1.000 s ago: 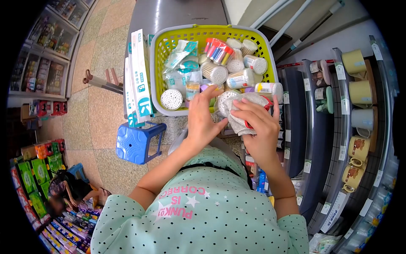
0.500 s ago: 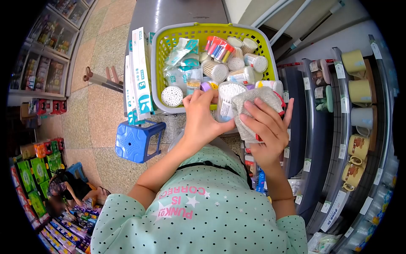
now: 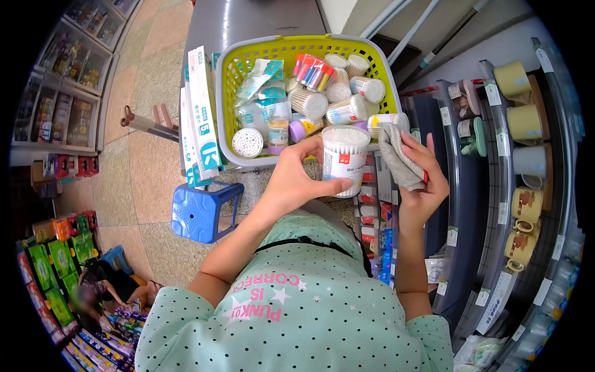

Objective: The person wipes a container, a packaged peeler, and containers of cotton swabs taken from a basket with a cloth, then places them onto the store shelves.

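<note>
My left hand [image 3: 302,178] grips a clear tub of cotton swabs [image 3: 344,162] with a red-and-white label, held in front of the basket's near rim. To its right, my right hand [image 3: 424,181] has its fingers closed on a folded grey cloth [image 3: 400,157] with a red edge. Cloth and tub are apart. Behind them stands the yellow-green basket [image 3: 230,80] with a grey rim. It holds several more swab tubs [image 3: 308,104], a pack of coloured tubes [image 3: 314,72] and clear teal-printed packets [image 3: 260,80].
Long white boxes [image 3: 203,118] stand left of the basket on a grey surface [image 3: 260,18]. A blue stool [image 3: 201,211] is on the floor below. Shelves with mugs [image 3: 519,115] line the right side. A person [image 3: 111,282] crouches by goods at lower left.
My right hand and the cloth have moved right, away from the tub. The tub has come nearer to me and slightly right in my left hand, its label now showing.
</note>
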The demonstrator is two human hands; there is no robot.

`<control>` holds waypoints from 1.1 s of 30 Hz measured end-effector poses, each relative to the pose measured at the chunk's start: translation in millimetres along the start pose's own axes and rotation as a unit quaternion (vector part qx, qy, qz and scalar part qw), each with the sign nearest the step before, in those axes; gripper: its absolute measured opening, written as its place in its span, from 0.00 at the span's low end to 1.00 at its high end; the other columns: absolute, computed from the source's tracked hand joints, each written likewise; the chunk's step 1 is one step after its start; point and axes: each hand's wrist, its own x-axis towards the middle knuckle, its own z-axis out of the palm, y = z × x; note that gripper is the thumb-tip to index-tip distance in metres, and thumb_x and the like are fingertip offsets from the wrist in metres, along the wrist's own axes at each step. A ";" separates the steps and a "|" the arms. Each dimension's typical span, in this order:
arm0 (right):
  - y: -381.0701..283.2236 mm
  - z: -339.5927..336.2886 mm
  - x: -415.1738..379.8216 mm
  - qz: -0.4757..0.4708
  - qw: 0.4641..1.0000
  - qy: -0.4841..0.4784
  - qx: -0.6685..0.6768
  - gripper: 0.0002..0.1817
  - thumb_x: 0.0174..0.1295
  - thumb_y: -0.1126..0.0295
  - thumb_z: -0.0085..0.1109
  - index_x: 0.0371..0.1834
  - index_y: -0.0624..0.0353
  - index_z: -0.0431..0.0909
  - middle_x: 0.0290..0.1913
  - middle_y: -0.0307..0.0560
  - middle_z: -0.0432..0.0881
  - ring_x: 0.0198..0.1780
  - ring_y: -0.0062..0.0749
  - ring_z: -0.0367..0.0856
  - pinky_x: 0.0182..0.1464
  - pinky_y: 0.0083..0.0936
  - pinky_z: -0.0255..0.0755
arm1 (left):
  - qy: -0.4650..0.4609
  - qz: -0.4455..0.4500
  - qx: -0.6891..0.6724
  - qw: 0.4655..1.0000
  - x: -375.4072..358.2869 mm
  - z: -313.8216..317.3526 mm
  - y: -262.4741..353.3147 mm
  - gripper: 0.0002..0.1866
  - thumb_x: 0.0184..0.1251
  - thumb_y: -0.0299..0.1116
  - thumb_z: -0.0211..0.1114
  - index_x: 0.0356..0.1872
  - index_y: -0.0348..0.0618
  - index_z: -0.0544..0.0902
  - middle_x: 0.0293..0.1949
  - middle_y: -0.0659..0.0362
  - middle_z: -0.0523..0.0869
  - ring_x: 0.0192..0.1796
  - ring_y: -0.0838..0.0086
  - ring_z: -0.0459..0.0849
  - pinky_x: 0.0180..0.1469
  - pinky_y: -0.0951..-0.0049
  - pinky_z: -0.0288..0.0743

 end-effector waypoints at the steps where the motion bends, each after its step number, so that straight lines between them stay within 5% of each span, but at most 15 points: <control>1: -4.8 3.2 1.5 -0.013 0.999 -0.002 0.040 0.12 0.60 0.66 0.69 0.43 0.60 0.87 0.53 0.53 0.89 0.58 0.39 0.87 0.79 0.54 0.48 | -0.001 0.005 -0.033 0.999 0.5 3.2 0.8 0.33 0.46 0.35 0.82 0.57 0.34 0.83 0.50 0.56 0.89 0.55 0.73 0.83 0.64 0.68 0.72; 5: -18.7 22.5 -10.4 -0.020 0.999 0.008 0.050 0.12 0.54 0.76 0.70 0.44 0.60 0.86 0.53 0.54 0.89 0.60 0.40 0.86 0.78 0.54 0.53 | -0.006 -0.028 -0.153 0.988 -2.0 11.4 7.2 0.32 0.49 0.30 0.81 0.58 0.33 0.82 0.51 0.56 0.89 0.56 0.74 0.83 0.63 0.69 0.74; 9: -15.2 14.2 -16.1 -0.017 0.997 -0.011 0.072 0.10 0.55 0.71 0.66 0.40 0.58 0.88 0.50 0.51 0.91 0.55 0.39 0.89 0.75 0.55 0.59 | 0.009 -0.093 -0.282 0.955 -3.4 15.5 8.8 0.28 0.55 0.26 0.78 0.58 0.33 0.82 0.52 0.55 0.89 0.55 0.75 0.85 0.62 0.71 0.76; 12: -12.4 -7.5 -24.9 -0.005 0.990 -0.117 0.083 0.09 0.54 0.70 0.64 0.37 0.56 0.89 0.46 0.47 0.92 0.52 0.37 0.90 0.74 0.54 0.61 | 0.024 -0.087 -0.273 0.958 2.4 3.5 6.8 0.26 0.57 0.25 0.76 0.58 0.33 0.82 0.52 0.55 0.89 0.52 0.75 0.86 0.61 0.71 0.77; 16: -18.9 -22.5 -17.6 0.010 0.986 -0.162 0.024 0.09 0.51 0.74 0.65 0.35 0.55 0.89 0.43 0.43 0.92 0.49 0.36 0.91 0.73 0.53 0.61 | 0.053 -0.009 -0.103 0.993 10.6 7.0 -3.0 0.27 0.54 0.33 0.78 0.57 0.37 0.83 0.49 0.57 0.89 0.50 0.74 0.86 0.59 0.71 0.76; 19: -20.4 -22.8 -14.7 0.010 0.997 -0.069 0.025 0.11 0.52 0.75 0.65 0.39 0.57 0.89 0.46 0.46 0.92 0.52 0.37 0.90 0.75 0.51 0.59 | 0.078 0.015 0.003 0.997 12.1 11.1 -4.3 0.29 0.54 0.35 0.79 0.57 0.35 0.81 0.48 0.57 0.89 0.52 0.73 0.86 0.59 0.69 0.76; 22: -14.0 -5.6 -17.8 0.015 1.000 -0.003 0.008 0.14 0.54 0.75 0.65 0.45 0.58 0.87 0.51 0.48 0.90 0.57 0.38 0.88 0.76 0.50 0.57 | 0.148 0.048 0.028 0.987 13.8 20.6 -10.7 0.23 0.48 0.36 0.81 0.43 0.36 0.81 0.37 0.56 0.89 0.41 0.76 0.85 0.51 0.73 0.78; 28: -7.7 33.5 -27.4 0.027 0.999 0.024 0.027 0.18 0.53 0.80 0.64 0.48 0.59 0.86 0.56 0.50 0.88 0.62 0.41 0.85 0.76 0.51 0.56 | 0.152 0.041 -0.030 0.987 13.5 23.1 -7.9 0.23 0.47 0.35 0.81 0.41 0.37 0.81 0.36 0.57 0.89 0.38 0.75 0.86 0.48 0.72 0.79; 33: -4.0 33.6 -26.4 0.014 0.998 0.055 0.013 0.16 0.54 0.80 0.64 0.48 0.60 0.86 0.55 0.51 0.89 0.61 0.42 0.85 0.77 0.51 0.56 | 0.124 0.060 0.088 0.987 6.5 18.6 9.5 0.24 0.47 0.34 0.81 0.44 0.37 0.81 0.38 0.59 0.87 0.41 0.74 0.86 0.51 0.71 0.78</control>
